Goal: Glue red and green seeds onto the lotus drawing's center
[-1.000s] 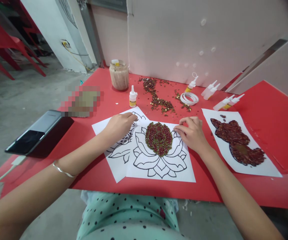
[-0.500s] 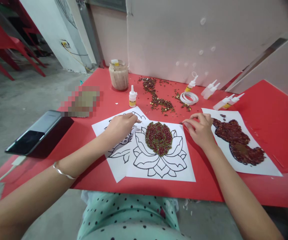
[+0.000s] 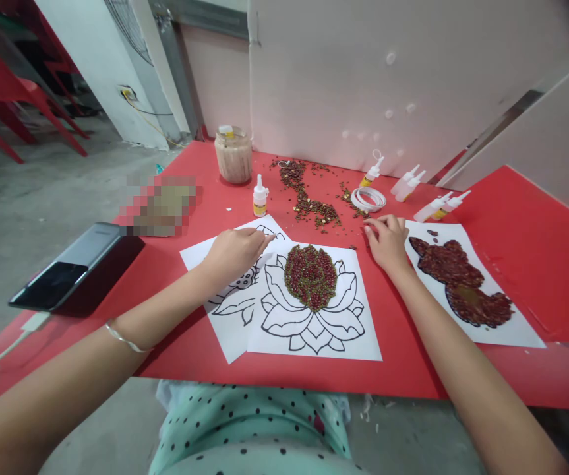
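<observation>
Red tabletop (image 3: 511, 211) under both hands, which sit well apart, one each side of the lotus sheet (image 3: 314, 330). L hand (image 3: 232, 254) lies palm down at the sheet's 10 o'clock corner, fingers bunched to a point w/ tips touching the paper edge; can't tell if anything is nipped btw them. It also rests on a second outline sheet (image 3: 225, 310) that pokes out from under the lotus one. R hand (image 3: 388, 244) is at the 2 o'clock corner, fingers curled, tips down on bare table just off the paper; can't tell if it grips a seed. Btw the hands is the lotus's seed-filled centre (image 3: 311, 277), petals blank. Loose seeds (image 3: 314, 208) lie at 12 from that centre: approx. 1 o'clock from L hand, 10 o'clock from R. Their trail's long axis runs far-left to near-right, so its near end is closer to R hand. Further out: tape ring (image 3: 368, 198) at 12 from R hand, upright glue bottle (image 3: 260, 196) at 12 from L, jar (image 3: 233, 154) beyond it, a fully seeded sheet (image 3: 462, 284) at R's 3 o'clock, a dark phone (image 3: 74, 267) at L's 9.
</observation>
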`<state>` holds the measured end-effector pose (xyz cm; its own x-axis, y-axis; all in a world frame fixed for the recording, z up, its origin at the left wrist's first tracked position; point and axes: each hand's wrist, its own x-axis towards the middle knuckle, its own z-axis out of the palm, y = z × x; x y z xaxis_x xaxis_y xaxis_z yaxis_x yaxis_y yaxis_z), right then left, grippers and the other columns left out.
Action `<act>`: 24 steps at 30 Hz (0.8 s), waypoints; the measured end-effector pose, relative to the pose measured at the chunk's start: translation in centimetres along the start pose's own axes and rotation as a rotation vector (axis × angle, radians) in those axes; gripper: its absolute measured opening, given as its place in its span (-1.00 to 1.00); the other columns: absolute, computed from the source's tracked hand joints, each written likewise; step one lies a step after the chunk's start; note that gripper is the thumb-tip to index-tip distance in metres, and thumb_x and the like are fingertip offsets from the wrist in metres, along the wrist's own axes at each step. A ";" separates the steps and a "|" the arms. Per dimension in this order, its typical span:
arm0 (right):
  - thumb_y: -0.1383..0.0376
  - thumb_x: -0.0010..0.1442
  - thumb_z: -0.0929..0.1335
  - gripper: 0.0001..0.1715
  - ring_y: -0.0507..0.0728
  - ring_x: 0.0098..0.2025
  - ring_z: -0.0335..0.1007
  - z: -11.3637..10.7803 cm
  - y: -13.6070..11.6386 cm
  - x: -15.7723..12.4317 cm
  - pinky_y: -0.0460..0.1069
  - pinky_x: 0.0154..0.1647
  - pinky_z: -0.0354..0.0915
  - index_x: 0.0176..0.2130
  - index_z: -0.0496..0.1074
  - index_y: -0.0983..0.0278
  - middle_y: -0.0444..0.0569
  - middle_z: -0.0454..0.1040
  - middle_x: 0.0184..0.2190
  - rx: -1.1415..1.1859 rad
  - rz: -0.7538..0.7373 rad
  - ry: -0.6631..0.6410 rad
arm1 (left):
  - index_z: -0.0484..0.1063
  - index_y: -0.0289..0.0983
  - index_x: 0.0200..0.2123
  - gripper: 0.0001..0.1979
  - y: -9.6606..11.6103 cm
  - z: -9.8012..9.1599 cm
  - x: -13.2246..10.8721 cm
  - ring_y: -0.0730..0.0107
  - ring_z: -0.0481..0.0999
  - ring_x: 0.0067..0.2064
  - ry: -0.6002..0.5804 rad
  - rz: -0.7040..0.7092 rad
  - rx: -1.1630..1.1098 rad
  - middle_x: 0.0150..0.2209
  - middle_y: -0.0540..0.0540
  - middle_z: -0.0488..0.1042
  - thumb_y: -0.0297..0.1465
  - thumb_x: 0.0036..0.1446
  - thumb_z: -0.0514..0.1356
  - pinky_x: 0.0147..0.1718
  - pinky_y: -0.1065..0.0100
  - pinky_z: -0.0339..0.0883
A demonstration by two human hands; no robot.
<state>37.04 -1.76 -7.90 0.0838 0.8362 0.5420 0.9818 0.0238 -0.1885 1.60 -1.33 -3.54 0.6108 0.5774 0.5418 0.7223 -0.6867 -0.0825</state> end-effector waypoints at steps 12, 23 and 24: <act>0.15 0.18 0.27 -0.66 0.31 -0.05 0.14 2.4 0.6 3.1 0.19 -0.10 0.12 -0.15 0.57 0.17 0.11 0.36 -0.14 -0.010 -0.035 -0.057 | 0.21 -0.31 0.11 -0.58 -1.0 0.9 -0.2 0.50 0.50 -0.49 -0.063 -0.089 -0.199 -0.40 -0.01 0.58 -0.50 0.17 0.07 -0.54 0.50 0.26; 0.18 0.14 0.34 -0.77 0.29 -0.04 0.18 2.2 0.7 3.1 0.16 -0.09 0.14 -0.35 0.59 0.20 0.08 0.43 -0.22 0.019 -0.078 -0.035 | 0.21 -0.28 -0.15 -0.85 0.0 -2.0 0.6 0.44 0.41 -0.44 0.339 0.632 -0.051 -0.50 0.02 0.43 -0.56 0.22 0.03 -0.48 0.40 0.29; 0.19 0.14 0.34 -0.77 0.29 -0.04 0.19 2.2 0.6 3.1 0.16 -0.10 0.14 -0.35 0.58 0.21 0.08 0.43 -0.21 0.015 -0.083 -0.040 | 0.23 -0.29 -0.17 -0.87 0.1 -2.3 0.6 0.44 0.40 -0.44 0.359 0.653 -0.062 -0.50 0.02 0.42 -0.56 0.21 0.05 -0.48 0.40 0.29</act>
<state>37.55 2.06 -8.11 -0.0047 0.8525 0.5228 0.9823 0.1017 -0.1570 1.33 -2.04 -1.32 0.7581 -0.1284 0.6394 0.2231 -0.8702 -0.4394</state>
